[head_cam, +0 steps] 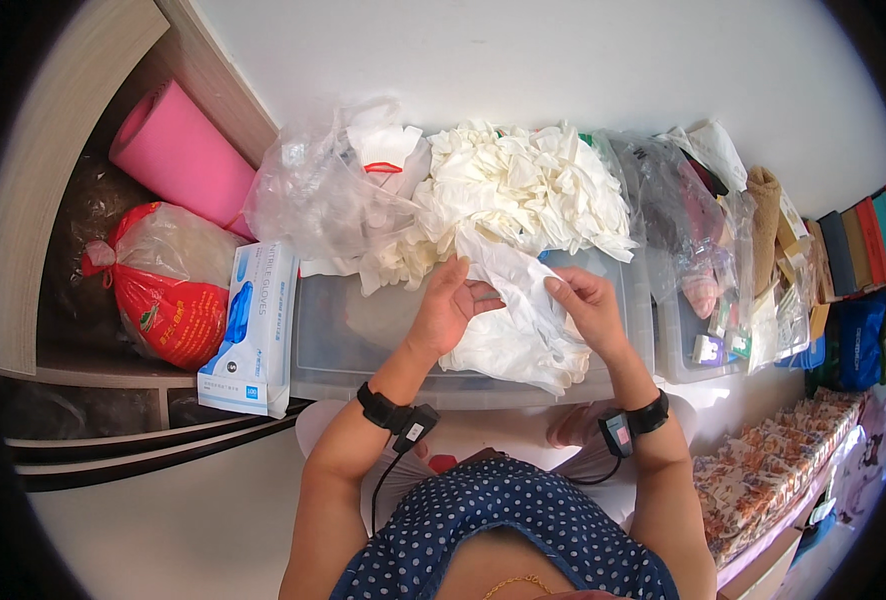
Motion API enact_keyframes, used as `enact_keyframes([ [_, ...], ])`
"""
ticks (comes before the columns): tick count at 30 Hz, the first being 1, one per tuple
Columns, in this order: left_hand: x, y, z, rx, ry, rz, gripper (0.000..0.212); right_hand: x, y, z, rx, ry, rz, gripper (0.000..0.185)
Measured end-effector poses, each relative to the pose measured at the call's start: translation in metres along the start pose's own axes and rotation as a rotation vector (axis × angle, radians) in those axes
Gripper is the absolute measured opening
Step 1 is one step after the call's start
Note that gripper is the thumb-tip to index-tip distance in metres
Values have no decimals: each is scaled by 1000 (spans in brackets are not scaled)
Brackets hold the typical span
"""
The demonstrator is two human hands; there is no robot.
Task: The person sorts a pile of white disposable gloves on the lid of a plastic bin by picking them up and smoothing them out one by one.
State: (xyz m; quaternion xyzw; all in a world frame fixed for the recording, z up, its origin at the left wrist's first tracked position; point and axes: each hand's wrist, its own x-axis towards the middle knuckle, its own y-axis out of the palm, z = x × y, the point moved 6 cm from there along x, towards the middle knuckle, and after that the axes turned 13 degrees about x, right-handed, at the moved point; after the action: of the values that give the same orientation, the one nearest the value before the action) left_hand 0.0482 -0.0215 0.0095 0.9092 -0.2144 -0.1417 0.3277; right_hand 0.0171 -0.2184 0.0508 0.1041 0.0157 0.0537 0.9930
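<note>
A thin white disposable glove (514, 279) is stretched between my two hands. My left hand (450, 304) pinches its left side between thumb and fingers, while my right hand (587, 300) grips the right side under the thumb. Just below lies a stack of flattened white gloves (518, 349) on the lid of a clear plastic storage bin (368, 360). Behind my hands a large loose heap of crumpled white gloves (533, 180) covers the back of the lid.
Left of the bin stands a nitrile glove box (251, 330), near a red-and-clear tied bag (176, 285) and a rolled pink mat (184, 150). A clear plastic bag (315, 195) lies at back left. On the right, a second bin (679, 360) holds bagged items.
</note>
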Motion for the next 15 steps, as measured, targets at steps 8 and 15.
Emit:
enact_keyframes([
  [8,-1,-12,6,145,0,-189,50,1,-13,2,3,18,-30,27],
  [15,-3,-3,-3,122,-12,-325,42,2,-19,-2,52,30,-65,28],
])
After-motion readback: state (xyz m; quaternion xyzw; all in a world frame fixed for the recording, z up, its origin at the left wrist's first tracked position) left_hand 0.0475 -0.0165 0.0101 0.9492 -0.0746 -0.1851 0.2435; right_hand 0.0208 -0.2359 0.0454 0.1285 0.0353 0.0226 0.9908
